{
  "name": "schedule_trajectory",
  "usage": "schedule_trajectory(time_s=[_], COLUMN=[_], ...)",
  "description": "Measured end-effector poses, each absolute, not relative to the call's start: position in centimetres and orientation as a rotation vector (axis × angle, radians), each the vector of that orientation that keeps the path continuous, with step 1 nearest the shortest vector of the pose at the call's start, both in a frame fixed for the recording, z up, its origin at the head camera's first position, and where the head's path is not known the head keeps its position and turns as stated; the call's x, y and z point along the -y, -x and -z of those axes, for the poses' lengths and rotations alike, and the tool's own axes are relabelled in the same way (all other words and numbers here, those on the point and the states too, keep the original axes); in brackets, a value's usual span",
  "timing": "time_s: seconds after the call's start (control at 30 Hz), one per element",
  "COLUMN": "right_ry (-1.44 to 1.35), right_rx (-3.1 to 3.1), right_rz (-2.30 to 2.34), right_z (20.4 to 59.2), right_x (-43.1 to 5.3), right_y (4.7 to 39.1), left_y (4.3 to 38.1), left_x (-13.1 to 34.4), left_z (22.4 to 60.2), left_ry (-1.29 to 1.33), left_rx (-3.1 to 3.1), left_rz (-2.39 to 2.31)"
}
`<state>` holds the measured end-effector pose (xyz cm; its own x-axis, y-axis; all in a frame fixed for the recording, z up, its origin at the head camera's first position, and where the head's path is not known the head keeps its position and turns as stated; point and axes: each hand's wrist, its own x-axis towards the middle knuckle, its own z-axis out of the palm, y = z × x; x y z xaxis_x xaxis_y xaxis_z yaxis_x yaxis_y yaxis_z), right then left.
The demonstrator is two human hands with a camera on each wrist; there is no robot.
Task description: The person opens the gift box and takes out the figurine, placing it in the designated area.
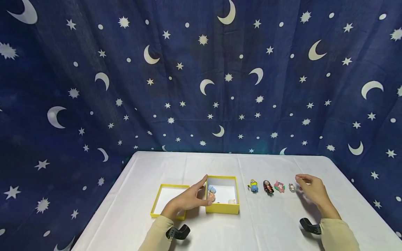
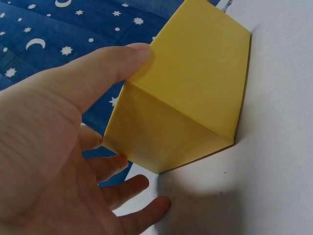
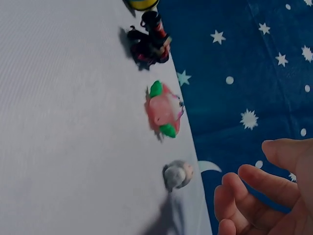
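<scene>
My left hand (image 1: 188, 199) holds a yellow box (image 1: 222, 208) at its left side, thumb on the front corner and forefinger at the back corner. In the left wrist view the thumb presses the top edge of the box (image 2: 195, 63), while the lower fingers spread beside it. Inside the box lie a blue-and-tan figurine (image 1: 211, 194) and a small whitish piece (image 1: 231, 201). My right hand (image 1: 314, 191) hovers just right of a small grey figurine (image 1: 291, 188), its fingers loosely bent with nothing visible between them. That figurine (image 3: 178, 174) stands apart from the fingers in the right wrist view.
Left of the grey figurine stand a pink figurine with green parts (image 1: 279, 186), a dark-haired figurine in black and red (image 1: 268, 187) and a yellow-and-blue figurine (image 1: 253, 186). A shallow yellow-rimmed lid (image 1: 169, 196) lies behind my left hand. White cloth (image 1: 267, 223) covers the table.
</scene>
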<state>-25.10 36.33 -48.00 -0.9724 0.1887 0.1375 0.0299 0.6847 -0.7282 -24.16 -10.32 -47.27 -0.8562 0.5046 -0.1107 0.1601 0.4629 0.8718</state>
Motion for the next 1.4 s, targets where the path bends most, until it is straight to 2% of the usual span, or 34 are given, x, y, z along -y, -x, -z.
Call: schedule_trajectory(time_s=[0.6,1.13,1.4], right_ry=[-0.069,-0.27,-0.329], right_rx=[2.643,2.577,2.619], right_rz=[-1.045,-1.284,-1.252], right_z=[46.1,45.0,43.7], right_x=[-31.7,-28.5,-26.7], right_y=[24.6,23.8,23.8], left_y=[24.1,24.0,24.1], left_x=[10.7,10.5,10.3], left_z=[47.4,47.4,47.2], left_ry=[-0.54,-0.506,-0.545], left_rx=[-2.398,-2.379,-2.383], left_rz=[-1.317,-1.342,-1.323])
